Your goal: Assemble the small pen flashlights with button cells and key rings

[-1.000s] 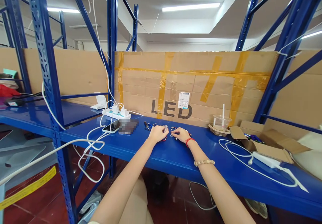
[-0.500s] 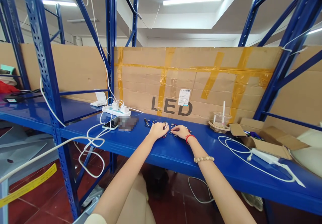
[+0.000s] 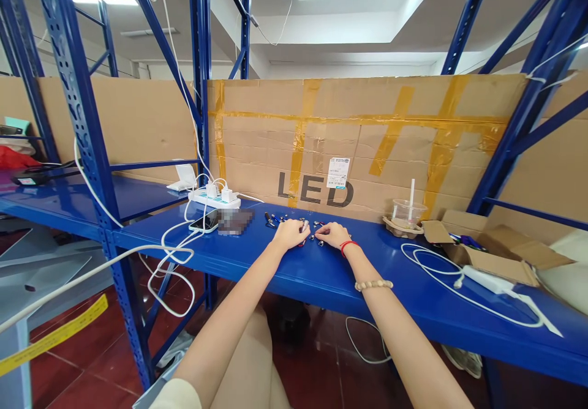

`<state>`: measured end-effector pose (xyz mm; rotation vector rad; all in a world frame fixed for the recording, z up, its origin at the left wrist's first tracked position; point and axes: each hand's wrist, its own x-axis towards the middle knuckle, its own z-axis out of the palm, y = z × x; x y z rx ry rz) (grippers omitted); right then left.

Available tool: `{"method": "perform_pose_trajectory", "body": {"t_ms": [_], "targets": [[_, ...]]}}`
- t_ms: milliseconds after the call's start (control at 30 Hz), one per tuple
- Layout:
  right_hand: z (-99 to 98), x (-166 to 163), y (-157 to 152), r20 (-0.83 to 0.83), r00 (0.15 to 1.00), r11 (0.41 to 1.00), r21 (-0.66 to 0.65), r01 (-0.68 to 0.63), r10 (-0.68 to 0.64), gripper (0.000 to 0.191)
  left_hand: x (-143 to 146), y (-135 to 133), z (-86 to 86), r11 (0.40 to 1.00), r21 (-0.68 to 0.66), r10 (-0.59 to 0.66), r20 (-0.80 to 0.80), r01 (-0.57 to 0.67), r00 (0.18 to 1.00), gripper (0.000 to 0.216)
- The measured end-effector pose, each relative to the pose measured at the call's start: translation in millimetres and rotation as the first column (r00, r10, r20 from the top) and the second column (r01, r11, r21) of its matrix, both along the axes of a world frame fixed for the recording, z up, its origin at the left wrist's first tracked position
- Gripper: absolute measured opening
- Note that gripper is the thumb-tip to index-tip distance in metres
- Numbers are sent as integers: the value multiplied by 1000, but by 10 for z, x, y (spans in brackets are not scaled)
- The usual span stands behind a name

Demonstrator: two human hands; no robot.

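Both my hands rest on the blue shelf (image 3: pixel 321 277) among several small dark and silver parts (image 3: pixel 275 218). My left hand (image 3: pixel 289 234) is curled, its fingertips pinching a small silver piece. My right hand (image 3: pixel 331 234), with a red string and a bead bracelet on the wrist, lies close beside it with fingers bent down onto the parts. What the right fingers hold is too small to name.
A phone (image 3: pixel 205 220) and white power strip (image 3: pixel 214 198) with cables lie to the left. A plastic cup (image 3: pixel 407 214) with a straw, an open cardboard box (image 3: pixel 487 250) and a white charger cable (image 3: pixel 441 277) sit right. A taped cardboard wall (image 3: pixel 367 146) marked LED backs the shelf.
My hands stay together over the small parts, the fingers shifting slightly. The view has tipped a little, nothing else moved.
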<state>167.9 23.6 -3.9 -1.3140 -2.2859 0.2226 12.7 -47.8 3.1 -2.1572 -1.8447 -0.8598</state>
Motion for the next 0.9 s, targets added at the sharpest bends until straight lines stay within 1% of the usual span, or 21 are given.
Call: {"method": "perform_pose_trajectory", "body": {"t_ms": [267,400,567,700,767,833,900], "targets": [[-46,-35,46,-59,996,997,-32,-68,66,18,-8,-4,-9,1000,-25,-12,1,12,1000,37],[-62,-38,67,-98,991,995,-27,-91,88,19,-6,0,-10,999,-32,-10,1,10,1000,37],[-83,-37,95,-147,981,991,-6,-130,128,15,-8,9,-10,999,-36,-5,-1,5,1000,37],[-87,-23,92,-204,964,985,24,-172,174,8,-10,6,-5,999,-40,-8,-7,7,1000,37],[-74,-16,86,-251,951,983,52,-174,181,5,-9,3,-1,999,-39,-8,-9,8,1000,37],[-48,-21,77,-322,930,984,96,-152,176,7,-7,2,2,999,-37,-8,-12,7,1000,36],[-13,-42,61,-411,896,983,142,-118,167,14,-7,4,3,999,-35,-5,-15,5,1000,35]]}}
